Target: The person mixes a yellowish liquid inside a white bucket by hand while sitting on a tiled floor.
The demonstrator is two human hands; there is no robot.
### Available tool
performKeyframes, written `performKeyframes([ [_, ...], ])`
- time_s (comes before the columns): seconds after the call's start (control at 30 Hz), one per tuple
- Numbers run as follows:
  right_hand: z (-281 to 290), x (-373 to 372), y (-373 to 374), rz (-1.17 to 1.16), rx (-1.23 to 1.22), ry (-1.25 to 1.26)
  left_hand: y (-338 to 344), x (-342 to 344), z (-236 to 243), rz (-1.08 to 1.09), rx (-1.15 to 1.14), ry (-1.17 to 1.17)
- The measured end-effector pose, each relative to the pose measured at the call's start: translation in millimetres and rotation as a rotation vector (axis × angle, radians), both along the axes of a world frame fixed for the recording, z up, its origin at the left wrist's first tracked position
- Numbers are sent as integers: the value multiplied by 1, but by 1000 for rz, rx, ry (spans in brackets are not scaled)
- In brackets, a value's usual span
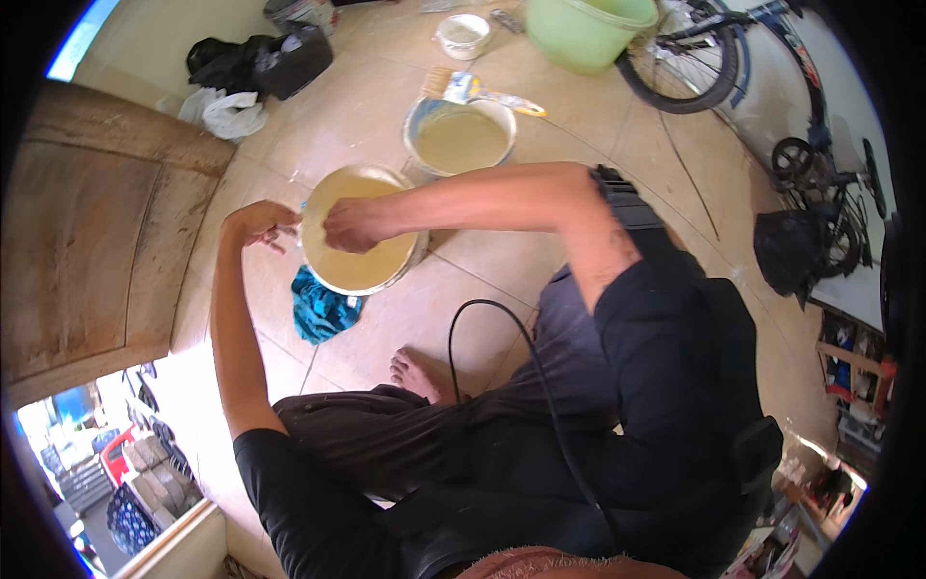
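A pale bucket (400, 274) of thick beige liquid, which looks like paint, stands on the tiled floor in front of me. My right hand (359, 225) reaches inside it from the right, curled into a fist over the liquid. Whatever its fingers may hold is hidden beneath it. Beside the bucket's left rim is my left hand (262, 224), its fingers apart and slightly bent, with pale smears on the fingertips. Below the bucket lies a crumpled blue patterned cloth (323, 307). Behind it sits a second tub (409, 145) of similar liquid, with a wide paintbrush (473, 92) resting across its far rim.
A small white pot (463, 37) and a large green basin (588, 34) stand farther back. Bicycles (719, 68) occupy the right side. Dark bags (280, 66) lie at the far left, near a wooden door (87, 241). A black cable (540, 357) loops over my lap.
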State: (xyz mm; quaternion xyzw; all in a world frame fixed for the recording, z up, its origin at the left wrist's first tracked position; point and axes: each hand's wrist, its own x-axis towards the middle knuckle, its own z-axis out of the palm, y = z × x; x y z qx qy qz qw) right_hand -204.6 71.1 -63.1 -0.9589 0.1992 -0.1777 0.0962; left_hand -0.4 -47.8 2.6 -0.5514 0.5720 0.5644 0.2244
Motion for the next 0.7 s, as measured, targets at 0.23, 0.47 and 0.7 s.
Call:
performKeyframes([
  [0.23,10,-19,-8,-158,-115,246,1,1,-2,5,-15,17],
  [0.47,2,-3,23,38,34,136,6,-5,3,38,16,17],
  [0.7,-5,-10,-8,-260,-91,226,-2,8,-8,19,-36,36],
])
